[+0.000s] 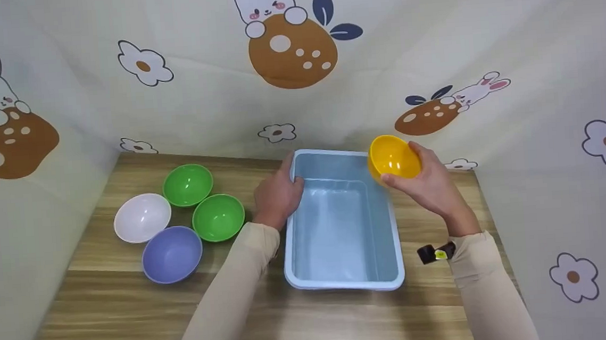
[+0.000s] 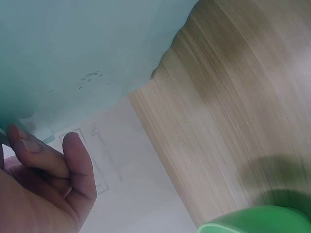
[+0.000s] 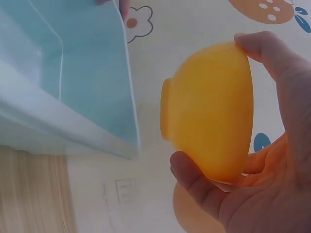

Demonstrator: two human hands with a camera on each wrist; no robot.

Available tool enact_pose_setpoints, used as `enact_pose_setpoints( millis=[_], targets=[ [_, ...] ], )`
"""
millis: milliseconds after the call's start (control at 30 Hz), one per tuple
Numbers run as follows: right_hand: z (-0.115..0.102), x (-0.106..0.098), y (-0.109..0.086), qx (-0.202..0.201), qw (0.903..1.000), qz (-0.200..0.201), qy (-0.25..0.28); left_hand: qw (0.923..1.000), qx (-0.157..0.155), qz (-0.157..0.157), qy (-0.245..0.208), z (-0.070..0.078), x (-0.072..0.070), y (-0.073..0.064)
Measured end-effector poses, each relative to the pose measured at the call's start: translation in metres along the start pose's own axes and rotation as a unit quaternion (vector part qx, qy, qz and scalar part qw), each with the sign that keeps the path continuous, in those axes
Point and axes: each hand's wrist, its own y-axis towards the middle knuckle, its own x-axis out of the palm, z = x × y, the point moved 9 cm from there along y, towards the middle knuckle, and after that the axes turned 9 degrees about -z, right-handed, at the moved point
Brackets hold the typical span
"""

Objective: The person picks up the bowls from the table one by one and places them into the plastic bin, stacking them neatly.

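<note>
Table (image 1: 110,311): four bowls (image 1: 188,185) (image 1: 218,217) (image 1: 142,218) (image 1: 172,255); hands (image 1: 278,195) (image 1: 431,185) hold one tub (image 1: 334,237) (left, apparently), one yellow bowl (image 1: 395,158).

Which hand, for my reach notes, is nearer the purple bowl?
Left. The left hand grips the blue basin on its left side, right of the purple bowl; the right hand holds the yellow bowl farther right, by the basin's opposite side.

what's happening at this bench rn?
A person's left hand grips the left rim of a light blue tub. The right hand holds a yellow bowl, tilted, up near the tub's far right corner and not inside it. Left of the tub, two green bowls, a white bowl and a purple bowl sit grouped on the wooden table.
</note>
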Motion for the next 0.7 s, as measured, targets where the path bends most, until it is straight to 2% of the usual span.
enact_pose_setpoints(
  millis=[700],
  targets=[
    [-0.005,0.03,0.015,0.023,0.9994,-0.025,-0.005,1.0,-0.005,-0.003,-0.007,-0.001,0.002,0.0]
  ],
)
